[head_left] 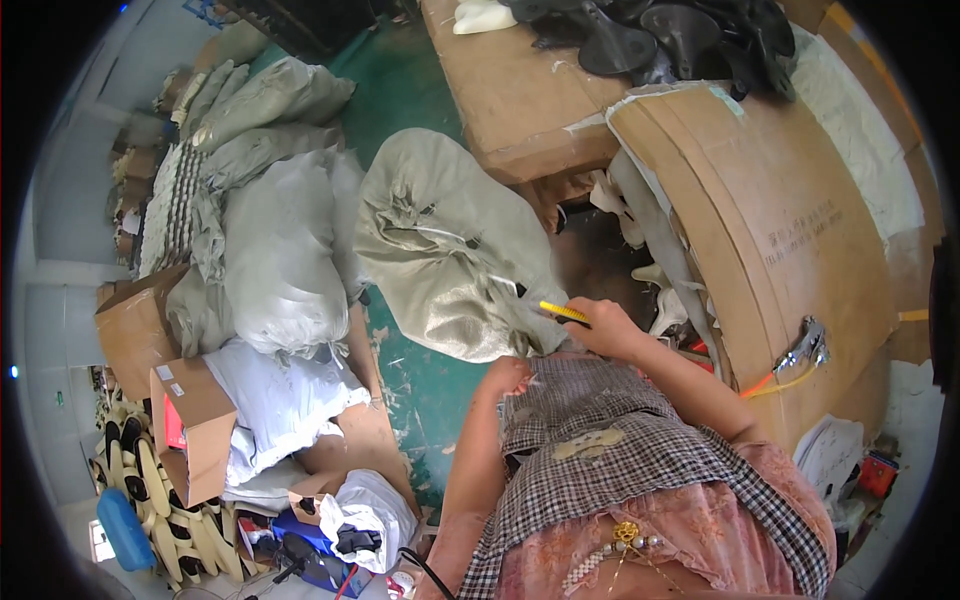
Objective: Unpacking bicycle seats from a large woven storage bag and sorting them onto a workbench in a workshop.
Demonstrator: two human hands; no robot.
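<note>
Single head-worn fisheye view, steeply downward, close over the person's chest and the floor (420, 380).

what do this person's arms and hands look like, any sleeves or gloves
Both forearms are bare, with no gloves on the left hand or right hand. No watch or bracelet shows. A grey and white checked apron covers the front, over a pink patterned top with short sleeves at the upper arms. A gold brooch with pearl beads sits on the chest.

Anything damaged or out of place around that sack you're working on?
Yes. The green floor beside the grey woven sack is chipped, with pale patches showing. The right hand holds a yellow utility knife at the sack's lower edge. The left hand is near the sack.
</note>
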